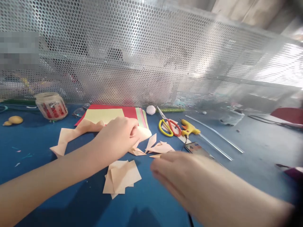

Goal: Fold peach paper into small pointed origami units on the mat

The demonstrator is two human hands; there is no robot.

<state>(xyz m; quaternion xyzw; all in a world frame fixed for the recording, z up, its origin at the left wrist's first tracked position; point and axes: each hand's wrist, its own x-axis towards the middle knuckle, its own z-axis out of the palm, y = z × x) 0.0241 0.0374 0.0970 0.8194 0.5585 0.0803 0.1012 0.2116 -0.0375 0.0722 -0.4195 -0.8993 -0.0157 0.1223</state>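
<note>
My left hand (118,137) is curled over the end of a long peach paper strip (71,134) that runs left across the blue table (35,164); its fingers pinch the paper near a pale folded tip (144,133). My right hand (172,171) is blurred, fingers closed, with a small peach paper point (155,155) showing at its fingertips. Peach paper triangles (159,146) lie between the hands, and a stack of peach squares (121,176) lies below the left hand.
Coloured paper sheets (113,114) lie at the back, with scissors (168,126), a yellow glue gun (189,128), clear glue sticks (215,134), a white ball (151,109) and a jar (50,105). A perforated metal screen (151,56) stands behind.
</note>
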